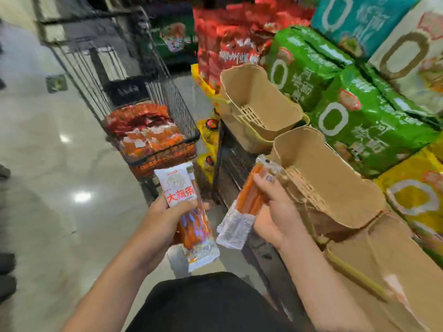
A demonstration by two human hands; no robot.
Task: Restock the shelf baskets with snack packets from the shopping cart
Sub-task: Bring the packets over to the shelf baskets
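Observation:
My left hand (pixel 165 216) grips a white and orange snack packet (pixel 182 188) with red characters, held upright in front of me. My right hand (pixel 275 212) grips another packet (pixel 249 197) of orange sticks, tilted, its top end touching the rim of the middle tan basket (pixel 335 183). That basket shows no packets inside. A second tan basket (pixel 261 104) stands behind it with nothing visible in it, and a third (pixel 395 259) sits nearest me at the right. The black wire shopping cart (pixel 167 140) ahead on the left holds several orange-red packets (pixel 148 133).
Large green (pixel 359 121), teal (pixel 359 17), beige and yellow (pixel 414 195) bags are stacked on the shelf behind the baskets. Red packets (pixel 230 41) fill the shelf farther ahead. Glossy floor (pixel 48 176) spreads to the left. Dark shoes (pixel 4 259) show at the left edge.

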